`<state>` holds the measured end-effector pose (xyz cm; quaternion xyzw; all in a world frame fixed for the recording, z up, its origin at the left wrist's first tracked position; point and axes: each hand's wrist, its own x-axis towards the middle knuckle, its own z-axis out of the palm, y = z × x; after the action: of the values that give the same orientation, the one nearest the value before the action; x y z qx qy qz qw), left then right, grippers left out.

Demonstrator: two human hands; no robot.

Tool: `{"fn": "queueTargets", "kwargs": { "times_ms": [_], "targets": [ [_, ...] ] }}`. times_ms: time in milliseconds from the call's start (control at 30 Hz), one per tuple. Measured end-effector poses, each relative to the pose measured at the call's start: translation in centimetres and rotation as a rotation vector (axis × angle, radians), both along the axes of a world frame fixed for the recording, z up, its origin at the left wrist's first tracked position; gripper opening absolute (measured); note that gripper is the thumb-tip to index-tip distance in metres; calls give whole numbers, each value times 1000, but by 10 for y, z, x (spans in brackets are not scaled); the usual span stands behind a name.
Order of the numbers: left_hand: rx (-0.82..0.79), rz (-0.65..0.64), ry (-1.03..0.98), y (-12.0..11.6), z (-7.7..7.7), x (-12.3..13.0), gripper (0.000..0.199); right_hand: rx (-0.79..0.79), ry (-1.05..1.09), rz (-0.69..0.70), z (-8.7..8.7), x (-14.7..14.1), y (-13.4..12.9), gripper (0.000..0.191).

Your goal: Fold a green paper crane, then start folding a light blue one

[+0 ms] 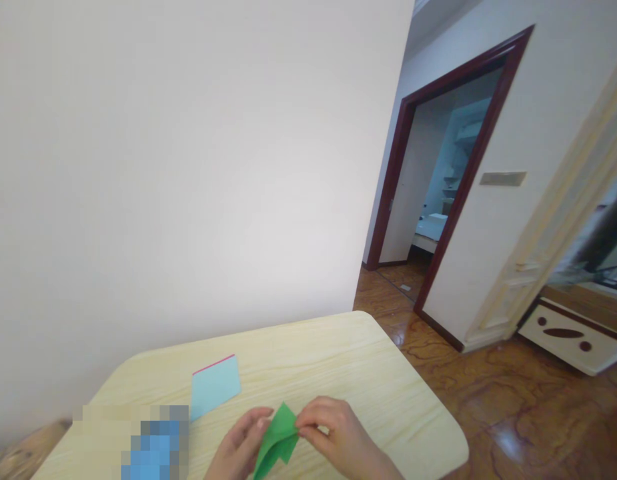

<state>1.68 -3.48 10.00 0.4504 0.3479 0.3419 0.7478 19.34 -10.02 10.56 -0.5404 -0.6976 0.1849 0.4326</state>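
A folded piece of green paper (282,430) is held between my two hands, just above the near part of the table. Its top comes to a point, and folded layers spread apart lower down. My left hand (245,440) grips its left edge between thumb and fingers. On the other side, the thumb and fingertips of my right hand (333,430) pinch the right corner. The paper's lowest part runs out of the picture. Behind my left hand lies a light blue sheet of paper (216,385) with a pink strip along its far edge.
The pale wood-grain table (308,347) stands against a white wall (188,167). A blurred-out blue patch (155,450) covers the near left. To the right are a dark red door frame (468,207), brown glossy floor (488,400) and a low white cabinet (563,333).
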Motion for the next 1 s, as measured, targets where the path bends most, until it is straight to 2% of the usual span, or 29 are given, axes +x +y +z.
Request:
{"fn": "queueTargets", "kwargs": {
  "times_ms": [67,133,233,300,400,600,833,1000],
  "targets": [
    [105,-81,61,4,1,2,36,-14,-2,0,2,-1,1,12],
    [196,-123,100,7,-1,5,34,-26,80,-74,1,-3,2,22],
    [252,-79,108,7,-5,9,34,-99,302,-152,-6,-7,6,34],
    [272,-57,102,5,-6,10,33,-159,413,-140,-11,-11,7,25],
    [364,-85,150,0,-4,8,29,-178,442,-134,-12,-16,7,12],
    [589,-46,356,-3,11,4,22,-125,340,-142,6,-20,0,12],
    [541,-40,343,-10,18,6,24,-124,356,-165,12,-20,-4,10],
    [460,-37,276,-15,23,6,27,-109,369,-123,17,-22,-7,13]
  ]
}}
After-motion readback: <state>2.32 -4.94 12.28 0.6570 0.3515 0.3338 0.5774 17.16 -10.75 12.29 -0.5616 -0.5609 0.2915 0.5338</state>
